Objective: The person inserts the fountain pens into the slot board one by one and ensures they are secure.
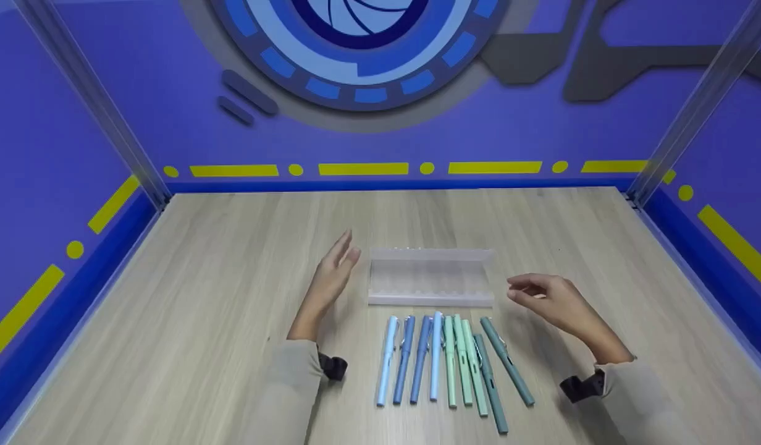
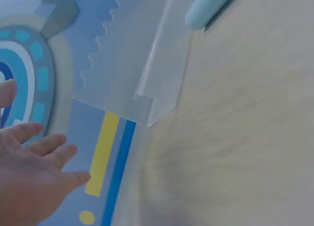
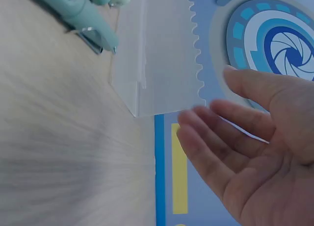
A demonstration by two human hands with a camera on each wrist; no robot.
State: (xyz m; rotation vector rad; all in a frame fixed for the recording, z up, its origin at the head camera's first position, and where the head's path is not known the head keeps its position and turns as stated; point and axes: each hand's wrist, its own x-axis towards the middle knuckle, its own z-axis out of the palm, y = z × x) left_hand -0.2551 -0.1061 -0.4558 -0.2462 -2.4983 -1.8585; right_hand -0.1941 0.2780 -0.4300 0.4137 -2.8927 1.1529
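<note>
A translucent plastic pen stand [image 1: 430, 276] with notched edges sits mid-table between the two hands. My left hand [image 1: 331, 278] is held beside its left end, fingers extended and holding nothing. Off its right end, my right hand [image 1: 553, 300] hovers with loosely bent fingers and nothing in them. In front of the stand lies a row of several capped pens: light blue [image 1: 386, 361] and darker blue [image 1: 404, 360] on the left, pale green [image 1: 462, 361] in the middle, dark teal [image 1: 507, 361] at the right. The notches show along the stand's edge [image 3: 196, 54] in the right wrist view.
The wood-grain table [image 1: 220, 278] is enclosed by blue-purple panels [image 1: 368, 145] at the back and sides, with yellow markings. Clear posts [image 1: 96, 99] rise at the rear corners. A black wrist camera [image 1: 332, 367] is strapped at the left sleeve, another [image 1: 583, 386] at the right.
</note>
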